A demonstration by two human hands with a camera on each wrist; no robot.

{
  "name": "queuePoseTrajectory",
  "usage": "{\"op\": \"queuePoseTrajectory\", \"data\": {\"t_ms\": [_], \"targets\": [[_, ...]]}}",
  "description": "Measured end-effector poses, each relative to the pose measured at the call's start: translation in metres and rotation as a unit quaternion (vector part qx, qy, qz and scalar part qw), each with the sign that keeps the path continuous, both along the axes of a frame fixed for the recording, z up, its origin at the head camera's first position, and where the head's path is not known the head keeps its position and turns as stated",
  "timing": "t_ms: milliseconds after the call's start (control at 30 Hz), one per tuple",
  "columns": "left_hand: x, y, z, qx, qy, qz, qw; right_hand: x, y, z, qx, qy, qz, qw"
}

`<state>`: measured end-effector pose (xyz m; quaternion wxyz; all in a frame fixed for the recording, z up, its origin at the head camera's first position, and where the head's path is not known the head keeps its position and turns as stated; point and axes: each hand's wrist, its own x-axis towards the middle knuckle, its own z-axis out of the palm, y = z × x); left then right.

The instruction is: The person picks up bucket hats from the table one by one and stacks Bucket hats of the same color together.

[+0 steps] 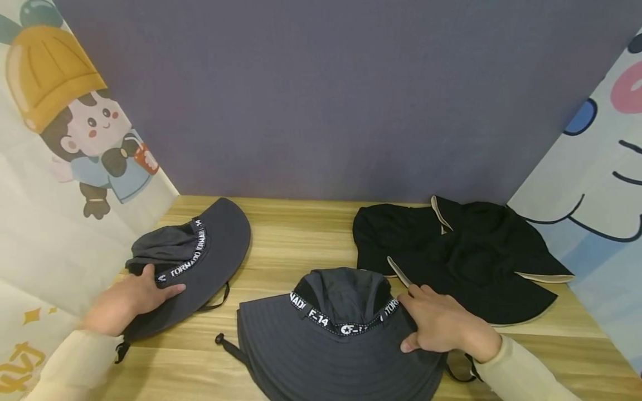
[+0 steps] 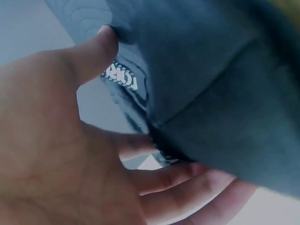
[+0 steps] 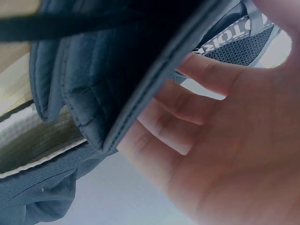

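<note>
One left hat [image 1: 213,278] and one front hat [image 1: 326,353], both grey and wide-brimmed, lie on the wood-grain bench [image 1: 296,239], with black hats [image 1: 466,267] behind at right. The left hand [image 1: 132,295] grips the left hat beside its crown, thumb on the brim; the right hand [image 1: 443,320] grips the front hat's right side likewise. Both hats look light, soft and hardly fragile, their brims probably stiff enough to pinch there. The left band [image 1: 186,266] reads "TORNADO"; the front band [image 1: 319,318] shows "F-14" and a cut-off "TOR"
</note>
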<state>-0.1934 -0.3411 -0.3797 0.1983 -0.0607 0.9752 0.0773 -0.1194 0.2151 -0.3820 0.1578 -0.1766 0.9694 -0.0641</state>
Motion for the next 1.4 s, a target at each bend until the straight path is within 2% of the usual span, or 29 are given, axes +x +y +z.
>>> {"op": "queuePoseTrajectory", "data": {"t_ms": [133, 233, 333, 433, 533, 667, 833, 1033, 1167, 1267, 1400], "targets": [[-0.002, 0.011, -0.004, 0.006, 0.03, 0.005, 0.9995, 0.001, 0.0, 0.0, -0.003, 0.0, 0.0, 1.0], [-0.003, 0.016, -0.006, 0.036, 0.065, 0.005, 0.9972, 0.001, 0.001, -0.001, -0.006, -0.001, 0.0, 1.0], [-0.007, 0.018, -0.006, 0.071, 0.106, -0.016, 0.9917, 0.001, 0.001, -0.001, -0.006, -0.001, 0.002, 1.0], [-0.013, 0.017, -0.004, 0.108, 0.122, -0.022, 0.9863, 0.001, 0.001, -0.001, -0.005, -0.001, 0.003, 1.0], [-0.02, 0.016, 0.0, 0.125, 0.118, -0.017, 0.9849, 0.001, 0.001, 0.0, -0.004, -0.001, 0.003, 1.0], [-0.026, 0.011, 0.001, 0.132, 0.113, -0.03, 0.9842, 0.002, 0.001, 0.002, -0.005, 0.0, 0.004, 1.0], [-0.031, 0.007, 0.0, 0.185, 0.112, -0.031, 0.9759, 0.002, 0.001, 0.002, -0.007, -0.001, 0.005, 1.0], [-0.036, 0.007, 0.0, 0.239, 0.099, -0.057, 0.9643, 0.002, 0.001, 0.003, -0.006, -0.005, 0.002, 1.0], [-0.041, 0.008, 0.004, 0.252, 0.061, -0.043, 0.9648, 0.002, 0.001, 0.002, -0.004, -0.009, 0.001, 1.0], [-0.043, 0.011, 0.008, 0.236, 0.044, -0.039, 0.97, 0.002, 0.002, 0.002, -0.005, -0.013, 0.001, 1.0], [-0.044, 0.022, 0.015, 0.185, 0.064, -0.08, 0.9774, 0.001, 0.002, 0.004, -0.009, -0.017, -0.002, 1.0]]}}
